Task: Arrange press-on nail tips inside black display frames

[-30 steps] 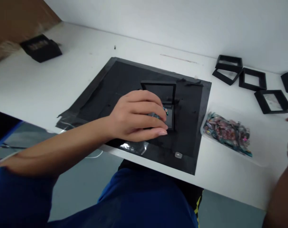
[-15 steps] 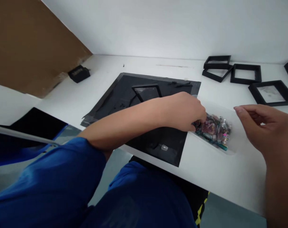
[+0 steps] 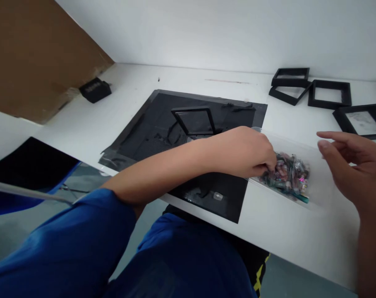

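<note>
My left hand (image 3: 242,151) reaches across the black mat (image 3: 150,124) into a clear plastic tray (image 3: 314,182) with a heap of small colourful shiny pieces (image 3: 288,176). Its fingertips are curled and pinched at the left edge of the heap; what they hold is hidden. My right hand (image 3: 350,165) hovers just right of the tray, fingers spread and empty. A small black frame box (image 3: 194,120) stands open on the mat behind my left forearm.
Several empty black frames (image 3: 330,93) lie at the back right of the white table (image 3: 277,227). A small black box (image 3: 94,90) sits at the back left beside a brown cardboard sheet (image 3: 35,54). A small clear piece (image 3: 218,196) lies on the mat's front edge.
My left hand left the open box on the mat and moved right into the tray of colourful pieces. My right hand came in from the right edge towards the tray.
</note>
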`<state>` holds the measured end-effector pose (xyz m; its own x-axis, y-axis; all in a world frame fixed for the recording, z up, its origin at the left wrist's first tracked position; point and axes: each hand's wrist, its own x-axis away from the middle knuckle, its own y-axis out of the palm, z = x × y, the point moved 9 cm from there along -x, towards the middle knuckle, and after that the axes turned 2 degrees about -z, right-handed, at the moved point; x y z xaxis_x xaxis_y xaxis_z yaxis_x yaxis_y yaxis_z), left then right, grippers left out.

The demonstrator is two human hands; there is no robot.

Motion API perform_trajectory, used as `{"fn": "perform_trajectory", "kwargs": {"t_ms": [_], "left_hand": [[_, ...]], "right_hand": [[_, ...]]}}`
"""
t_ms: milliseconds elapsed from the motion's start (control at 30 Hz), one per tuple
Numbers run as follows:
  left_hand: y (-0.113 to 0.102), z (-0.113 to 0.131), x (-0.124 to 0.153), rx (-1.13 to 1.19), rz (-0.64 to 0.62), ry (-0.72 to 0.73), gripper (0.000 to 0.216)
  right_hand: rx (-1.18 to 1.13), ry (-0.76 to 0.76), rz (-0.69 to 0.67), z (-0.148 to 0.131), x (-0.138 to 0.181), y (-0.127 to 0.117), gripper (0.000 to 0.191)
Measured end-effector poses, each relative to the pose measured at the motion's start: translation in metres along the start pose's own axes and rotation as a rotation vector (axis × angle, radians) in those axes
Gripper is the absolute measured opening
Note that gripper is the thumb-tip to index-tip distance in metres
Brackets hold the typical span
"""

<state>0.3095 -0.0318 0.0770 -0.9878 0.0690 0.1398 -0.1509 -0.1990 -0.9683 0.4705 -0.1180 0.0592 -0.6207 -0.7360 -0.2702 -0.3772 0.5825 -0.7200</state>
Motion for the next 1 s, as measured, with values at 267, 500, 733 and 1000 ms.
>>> {"fn": "perform_trajectory", "kwargs": {"t_ms": [267, 500, 733, 1000], "left_hand": [[-0.013, -0.001, 0.019, -0.012, 0.239, 0.067, 0.024], [-0.023, -0.009, 0.022, -0.040, 0.303, 0.085, 0.027], [-0.036, -0.001, 0.027, -0.019, 0.351, 0.168, 0.026], [-0.040, 0.004, 0.031, -0.023, 0.361, 0.176, 0.031]], "right_hand": [[0.006, 0.032, 0.019, 0.006, 0.004, -0.002, 0.032], [0.027, 0.013, 0.009, 0.009, 0.002, -0.001, 0.032], [0.048, 0.002, -0.006, 0.007, 0.002, -0.002, 0.032], [0.073, -0.001, -0.010, 0.011, 0.002, -0.001, 0.032]]}}
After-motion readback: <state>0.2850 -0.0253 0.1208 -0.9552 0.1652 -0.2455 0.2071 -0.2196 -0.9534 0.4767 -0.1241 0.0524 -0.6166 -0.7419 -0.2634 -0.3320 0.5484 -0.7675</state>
